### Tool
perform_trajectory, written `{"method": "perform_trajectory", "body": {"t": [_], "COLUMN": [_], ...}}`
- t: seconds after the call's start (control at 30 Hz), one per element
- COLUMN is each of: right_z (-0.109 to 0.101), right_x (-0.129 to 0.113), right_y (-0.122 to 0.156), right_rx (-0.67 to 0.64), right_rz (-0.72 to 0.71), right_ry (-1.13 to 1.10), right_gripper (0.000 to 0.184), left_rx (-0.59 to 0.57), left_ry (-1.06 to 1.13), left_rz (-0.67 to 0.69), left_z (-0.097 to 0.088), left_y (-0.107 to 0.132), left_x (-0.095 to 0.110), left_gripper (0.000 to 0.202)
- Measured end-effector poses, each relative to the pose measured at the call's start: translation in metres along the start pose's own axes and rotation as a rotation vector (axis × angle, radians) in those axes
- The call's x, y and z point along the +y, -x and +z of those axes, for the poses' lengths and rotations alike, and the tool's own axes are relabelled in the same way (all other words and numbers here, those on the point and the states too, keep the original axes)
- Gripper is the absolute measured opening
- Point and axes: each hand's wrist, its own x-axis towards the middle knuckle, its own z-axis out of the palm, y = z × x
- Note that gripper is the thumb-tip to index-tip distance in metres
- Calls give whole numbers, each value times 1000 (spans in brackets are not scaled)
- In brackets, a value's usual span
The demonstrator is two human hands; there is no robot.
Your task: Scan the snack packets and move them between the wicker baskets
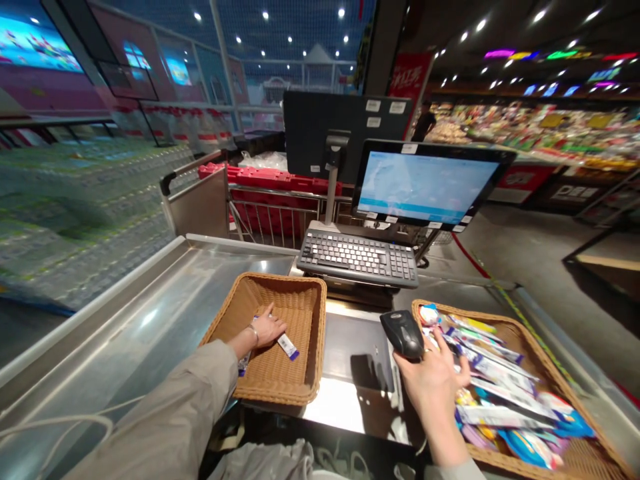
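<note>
Supermarket checkout bench: my left hand (269, 328) pinches a light, crinkly toothpaste packet (287, 346) mid-length in the empty basket (305, 380), right hand (434, 380) wrapped around the scanner (403, 333).

This is a big shop. The dark ceiling (300, 27) has many small round lights. Far to the right, bright shelves (540, 130) are full of colourful goods, with glowing signs (550, 55) above them. A red banner (410, 80) hangs on a dark pillar (383, 47). The grey floor (530, 260) runs along the right side. To the left stand big stacks of bottled water (85, 213). Behind them is a glass wall (165, 73) with bright pictures. A red shopping cart (280, 200) waits behind the metal counter (150, 313).
</note>
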Motion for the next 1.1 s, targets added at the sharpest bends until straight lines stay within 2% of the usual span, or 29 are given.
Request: {"method": "perform_trajectory", "body": {"t": [0.2,0.57,0.7,0.77,0.87,0.97,1.1], "right_z": [-5,-4,-5,-5,-5,-5,-8], "right_x": [0,4,3,3,3,5,6], "right_y": [0,2,3,3,6,8,10], "right_rx": [-12,-8,5,-1,-10,-8,2], "right_rz": [2,-16,-17,-19,-20,-19,-10], "right_ry": [-3,-20,-26,-22,-23,-34,-47], "right_gripper": [42,40,39,37,36,36,38], "left_rx": [-14,20,79,143,249,302,350], "left_ry": [63,96,90,103,107,112,78], "left_rz": [-52,-193,-262,-279,-316,-364,-407], "left_z": [-13,-30,-50,-64,-87,-109,-126], "left_y": [-8,-14,-12,-11,-11,-12,-12], "left_x": [6,0,2,6,16,29,42], "left_gripper": [9,11,15,19,19,16,17]}}
